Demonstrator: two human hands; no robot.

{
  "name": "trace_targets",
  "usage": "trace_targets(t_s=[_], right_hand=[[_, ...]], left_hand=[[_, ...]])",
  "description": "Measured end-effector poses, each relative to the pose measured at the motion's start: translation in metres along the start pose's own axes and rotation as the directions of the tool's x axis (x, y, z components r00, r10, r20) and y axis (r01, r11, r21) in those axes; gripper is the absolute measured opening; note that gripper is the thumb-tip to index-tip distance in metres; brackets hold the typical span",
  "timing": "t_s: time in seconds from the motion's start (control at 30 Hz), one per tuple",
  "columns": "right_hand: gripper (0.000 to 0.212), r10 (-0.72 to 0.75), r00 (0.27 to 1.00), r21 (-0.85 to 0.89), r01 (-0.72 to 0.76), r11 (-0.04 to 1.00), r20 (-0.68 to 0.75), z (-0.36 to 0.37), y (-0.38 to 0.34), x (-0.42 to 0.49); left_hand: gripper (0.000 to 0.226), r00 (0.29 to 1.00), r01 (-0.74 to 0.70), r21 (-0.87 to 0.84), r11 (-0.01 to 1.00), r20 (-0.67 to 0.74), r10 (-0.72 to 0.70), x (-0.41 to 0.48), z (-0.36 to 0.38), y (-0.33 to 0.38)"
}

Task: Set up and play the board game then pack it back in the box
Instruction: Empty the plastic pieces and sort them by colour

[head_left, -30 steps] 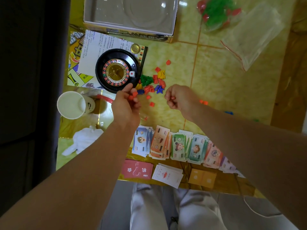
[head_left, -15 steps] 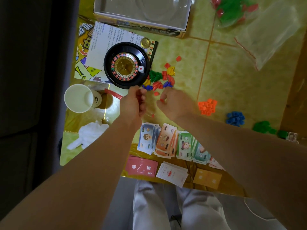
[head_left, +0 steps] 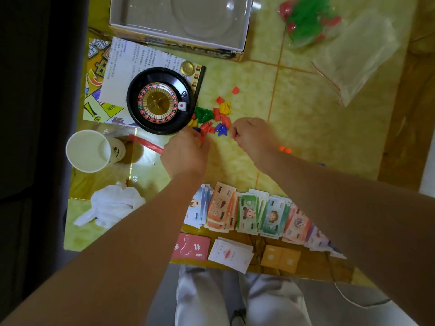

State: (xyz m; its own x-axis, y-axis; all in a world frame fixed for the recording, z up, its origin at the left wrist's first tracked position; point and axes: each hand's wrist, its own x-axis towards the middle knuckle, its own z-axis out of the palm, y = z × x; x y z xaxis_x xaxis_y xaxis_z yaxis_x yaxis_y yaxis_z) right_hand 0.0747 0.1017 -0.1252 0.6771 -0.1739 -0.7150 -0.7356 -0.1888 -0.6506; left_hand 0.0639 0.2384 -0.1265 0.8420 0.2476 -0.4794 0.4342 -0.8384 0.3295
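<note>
A black roulette wheel (head_left: 160, 101) with a white die (head_left: 182, 105) on its rim lies on the folded game board (head_left: 94, 90). Right of it is a loose pile of small red, green, yellow and blue pieces (head_left: 211, 114). My left hand (head_left: 186, 151) is at the pile's near edge, fingers curled round small red pieces. My right hand (head_left: 249, 135) is curled into a fist beside a blue star piece (head_left: 222, 129); what is inside the fist is hidden. The open game box (head_left: 188, 47) stands at the back.
Play banknotes (head_left: 249, 210) fan out along the near side, with red (head_left: 190, 247), white (head_left: 230, 254) and orange (head_left: 280, 258) card stacks below. A paper cup (head_left: 88, 150) and tissue (head_left: 110, 205) sit left. Plastic bags (head_left: 353, 55) lie back right; orange pieces (head_left: 284, 149) show beside my right forearm.
Both hands moved up to the near edge of the piece pile. My right hand went from mid-table to beside the blue star. The camera view shifted slightly.
</note>
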Motion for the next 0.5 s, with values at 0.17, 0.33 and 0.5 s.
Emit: trace_targets(t_s=[0.17,0.33,0.5], right_hand=[[0.009,-0.290,0.957,-0.414,0.261,0.872,-0.007,0.018,-0.005,0.003],[0.024,-0.404,0.914,-0.732,0.302,0.611,0.040,0.035,0.005,0.009],[0.018,-0.429,0.902,-0.769,0.305,0.561,0.044,0.031,0.004,0.006]], left_hand=[[0.027,0.997,0.070,-0.272,0.960,0.044,-0.060,-0.002,-0.008,-0.012],[0.041,0.995,0.092,-0.429,0.898,0.071,-0.068,0.005,-0.009,-0.028],[0.033,0.998,-0.013,-0.458,0.889,0.047,0.039,0.012,-0.009,-0.032]])
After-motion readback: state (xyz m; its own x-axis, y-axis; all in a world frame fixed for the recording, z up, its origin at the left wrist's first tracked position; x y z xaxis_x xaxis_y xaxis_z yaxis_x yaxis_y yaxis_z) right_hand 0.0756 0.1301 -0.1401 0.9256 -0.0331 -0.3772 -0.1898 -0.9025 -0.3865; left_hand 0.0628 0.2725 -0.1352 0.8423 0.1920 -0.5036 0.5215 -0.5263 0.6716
